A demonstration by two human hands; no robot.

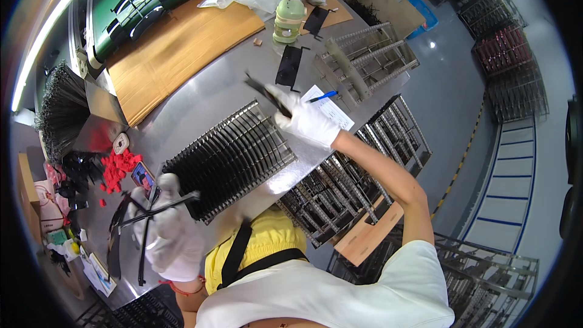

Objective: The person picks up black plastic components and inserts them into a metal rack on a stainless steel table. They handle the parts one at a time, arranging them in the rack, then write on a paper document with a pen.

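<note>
At the lower left, my left hand (169, 231), in a white glove, is closed around a black thin-barred frame (143, 221) with crossing rods and a curved plate. My right hand (306, 123), also gloved in white, reaches over the table and grips a narrow black plate (267, 92); its far end points up and left. Between the hands lies a metal rack (285, 153) holding a row of several black curved plates (218, 155). Two flat black brackets, one a near bracket (289, 67) and one a far bracket (316, 21), lie beyond my right hand.
A blue pen (323, 96) rests on a paper sheet (331, 109). Empty metal racks (364, 64) and a green bottle (288, 21) stand farther back. Cardboard (182, 48), a green roller (146, 9), red pieces (118, 170) and a phone (143, 176) occupy the left side.
</note>
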